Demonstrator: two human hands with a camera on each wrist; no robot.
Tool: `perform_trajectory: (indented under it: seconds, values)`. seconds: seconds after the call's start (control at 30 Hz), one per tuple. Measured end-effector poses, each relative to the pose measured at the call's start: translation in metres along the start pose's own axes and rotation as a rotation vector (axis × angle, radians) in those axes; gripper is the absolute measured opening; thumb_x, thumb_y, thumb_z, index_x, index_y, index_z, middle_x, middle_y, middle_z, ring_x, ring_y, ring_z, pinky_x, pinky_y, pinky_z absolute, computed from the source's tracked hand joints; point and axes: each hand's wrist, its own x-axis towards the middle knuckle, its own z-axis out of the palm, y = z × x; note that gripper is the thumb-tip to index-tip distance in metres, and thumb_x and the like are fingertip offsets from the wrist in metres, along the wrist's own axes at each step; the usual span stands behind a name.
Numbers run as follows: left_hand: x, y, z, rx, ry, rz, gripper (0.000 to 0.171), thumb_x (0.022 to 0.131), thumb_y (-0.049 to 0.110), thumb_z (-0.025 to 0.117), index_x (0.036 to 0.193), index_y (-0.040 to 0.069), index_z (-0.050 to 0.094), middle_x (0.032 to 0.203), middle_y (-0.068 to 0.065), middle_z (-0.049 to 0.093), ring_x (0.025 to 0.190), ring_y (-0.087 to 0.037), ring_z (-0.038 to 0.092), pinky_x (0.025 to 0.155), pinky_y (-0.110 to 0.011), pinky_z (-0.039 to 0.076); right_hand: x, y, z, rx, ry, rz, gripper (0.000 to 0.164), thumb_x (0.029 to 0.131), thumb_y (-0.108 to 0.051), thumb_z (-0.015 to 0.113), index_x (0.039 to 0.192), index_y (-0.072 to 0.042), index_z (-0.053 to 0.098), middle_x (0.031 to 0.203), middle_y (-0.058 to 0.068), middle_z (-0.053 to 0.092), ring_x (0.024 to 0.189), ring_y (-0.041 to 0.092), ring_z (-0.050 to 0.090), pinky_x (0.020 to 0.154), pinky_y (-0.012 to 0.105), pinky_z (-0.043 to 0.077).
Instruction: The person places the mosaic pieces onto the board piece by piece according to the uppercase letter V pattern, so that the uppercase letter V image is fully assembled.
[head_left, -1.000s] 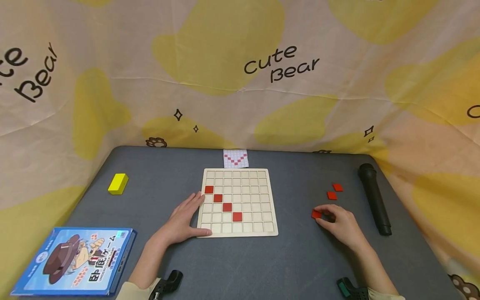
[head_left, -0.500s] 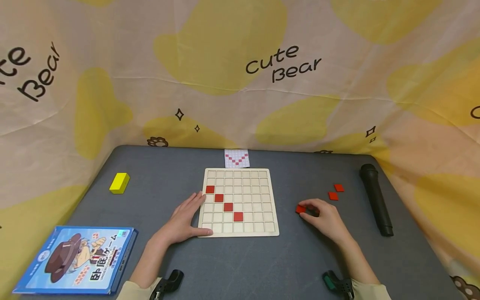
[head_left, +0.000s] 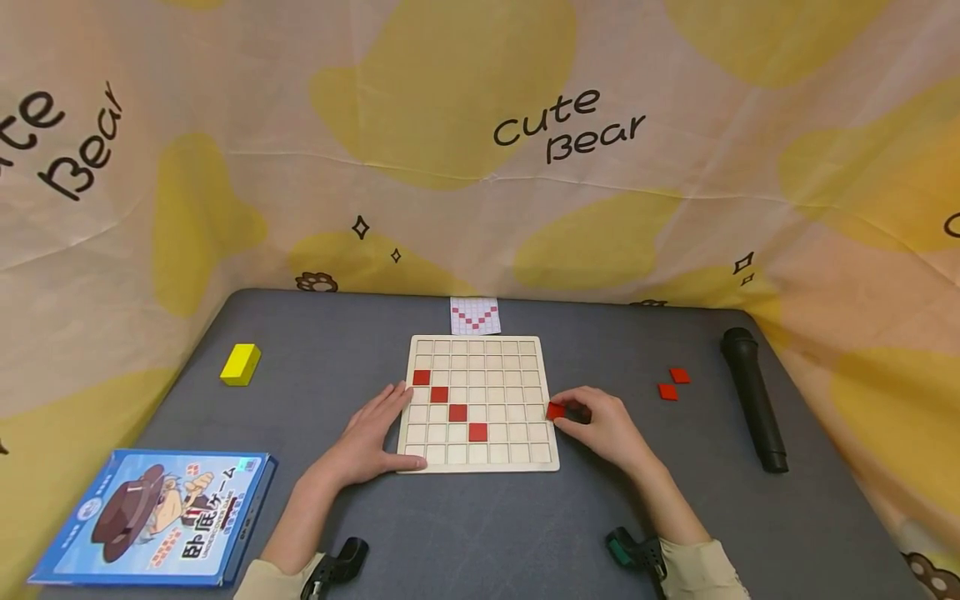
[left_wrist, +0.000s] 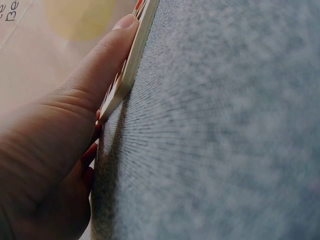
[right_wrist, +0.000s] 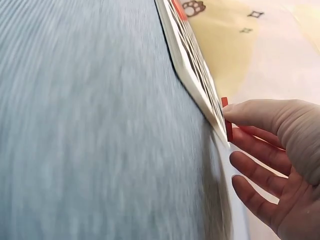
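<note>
A pale square grid board [head_left: 512, 380] lies mid-table, with several red square tiles [head_left: 457, 412] stepping diagonally down from its left side. My left hand [head_left: 365, 442] rests along the board's left edge, fingers extended, its thumb [left_wrist: 97, 62] lying on the near left corner. At the right edge, my right hand [head_left: 600, 427] pinches a red tile [head_left: 555, 412] between thumb and fingers. In the right wrist view, that thin tile [right_wrist: 227, 122] stands edge-on to the camera, right at the board's rim. Two loose red tiles [head_left: 668, 392] lie farther right.
Behind the board, a small card [head_left: 476, 317] shows a V of red squares on a grid. A yellow block [head_left: 240, 365] sits at back left, and a blue game box [head_left: 153, 517] at front left. A black microphone [head_left: 753, 400] lies by the right side. Patterned cloth [head_left: 450, 125] hangs behind.
My right hand has carried the pinched red tile leftward across the table to the board's right edge. The left hand has stayed in place at the board.
</note>
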Motion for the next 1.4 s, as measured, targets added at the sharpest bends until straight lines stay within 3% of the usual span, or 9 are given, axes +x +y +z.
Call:
perform_trajectory:
  seconds: [0.47,0.73,1.17,1.4]
  values:
    - [0.000,-0.001,0.000,0.004,0.010,0.006,0.111,0.070,0.054,0.082,0.154,0.005,0.028,0.160,-0.014,0.021,0.146,-0.036,0.015,0.109,-0.062,0.017,0.022,-0.030,0.033,0.063,-0.072,-0.110,0.024,0.081,-0.013,0.079,0.105,-0.015,0.073,0.089,-0.004,0.063,0.070,0.013,0.052,0.065,0.025,0.043]
    - [0.000,-0.001,0.000,0.001,0.022,0.018,0.110,0.071,0.055,0.082,0.153,0.004,0.029,0.159,-0.015,0.023,0.146,-0.037,0.016,0.109,-0.063,0.018,0.032,-0.039,0.045,0.076,-0.087,-0.125,0.024,0.082,-0.011,0.078,0.105,-0.014,0.073,0.088,0.000,0.063,0.071,0.015,0.052,0.066,0.026,0.043]
    - [0.000,0.000,0.001,-0.001,0.016,0.001,0.110,0.070,0.052,0.083,0.153,0.005,0.030,0.160,-0.013,0.022,0.146,-0.035,0.016,0.109,-0.063,0.017,0.033,-0.044,0.050,0.070,-0.094,-0.124,0.023,0.083,-0.012,0.077,0.106,-0.014,0.073,0.099,-0.001,0.067,0.084,0.015,0.055,0.076,0.030,0.045]
    - [0.000,0.000,0.001,-0.010,0.017,-0.004,0.110,0.069,0.052,0.084,0.153,0.005,0.030,0.160,-0.013,0.022,0.146,-0.035,0.016,0.110,-0.063,0.017,0.029,-0.036,0.043,0.133,-0.026,-0.069,0.022,0.083,-0.013,0.076,0.105,-0.014,0.074,0.100,-0.004,0.070,0.086,0.013,0.061,0.074,0.030,0.048]
